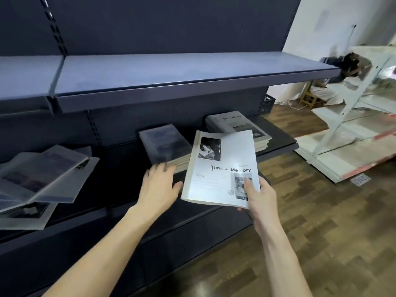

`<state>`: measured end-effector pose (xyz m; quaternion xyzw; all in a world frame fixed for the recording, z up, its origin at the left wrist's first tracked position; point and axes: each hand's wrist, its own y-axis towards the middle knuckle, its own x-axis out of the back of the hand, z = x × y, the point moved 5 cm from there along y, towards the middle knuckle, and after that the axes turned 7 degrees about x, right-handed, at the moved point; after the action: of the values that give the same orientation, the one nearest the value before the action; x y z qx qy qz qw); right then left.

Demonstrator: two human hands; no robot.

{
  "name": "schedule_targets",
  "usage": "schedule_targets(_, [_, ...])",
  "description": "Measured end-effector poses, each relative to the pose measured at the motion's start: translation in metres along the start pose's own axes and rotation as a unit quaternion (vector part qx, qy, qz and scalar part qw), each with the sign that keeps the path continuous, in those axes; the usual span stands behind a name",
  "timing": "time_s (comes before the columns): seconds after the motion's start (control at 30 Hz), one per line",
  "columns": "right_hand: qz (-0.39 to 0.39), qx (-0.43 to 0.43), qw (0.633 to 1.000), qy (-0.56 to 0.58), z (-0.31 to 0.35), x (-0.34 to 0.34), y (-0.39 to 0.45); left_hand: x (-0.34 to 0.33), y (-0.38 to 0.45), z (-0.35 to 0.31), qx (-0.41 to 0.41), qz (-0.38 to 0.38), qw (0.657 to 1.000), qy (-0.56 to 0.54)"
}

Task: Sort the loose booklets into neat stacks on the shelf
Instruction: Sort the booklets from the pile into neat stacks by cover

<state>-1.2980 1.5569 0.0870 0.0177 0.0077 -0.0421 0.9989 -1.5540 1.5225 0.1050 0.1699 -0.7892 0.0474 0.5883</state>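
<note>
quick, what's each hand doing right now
Left hand: open, fingers resting on the near edge of the dark-cover stack, holding nothing.
Right hand: closed on the white booklet, thumb on its cover.

Dark shelving (150,82) fills the left and centre of the frame. Wood-pattern floor (300,232) spreads lower right. A white wall (321,28) stands upper right, with pale dismantled racks (347,125) leaning below it.

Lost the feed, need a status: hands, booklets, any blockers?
Right hand grips white booklet above the shelf. Left hand rests on dark stack. Loose pile still unsorted, left.
</note>
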Motion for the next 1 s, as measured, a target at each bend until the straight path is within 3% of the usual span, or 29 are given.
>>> schedule_targets(0.53, [-0.009,0.003,1.0,0.012,-0.001,0.082,0.037,-0.041,0.011,-0.089,-0.017,0.017,1.0,-0.004])
schedule_targets(1.0, [-0.002,-0.016,1.0,-0.008,-0.011,0.096,0.137,-0.08,0.103,-0.133,0.024,0.062,0.997,-0.047])
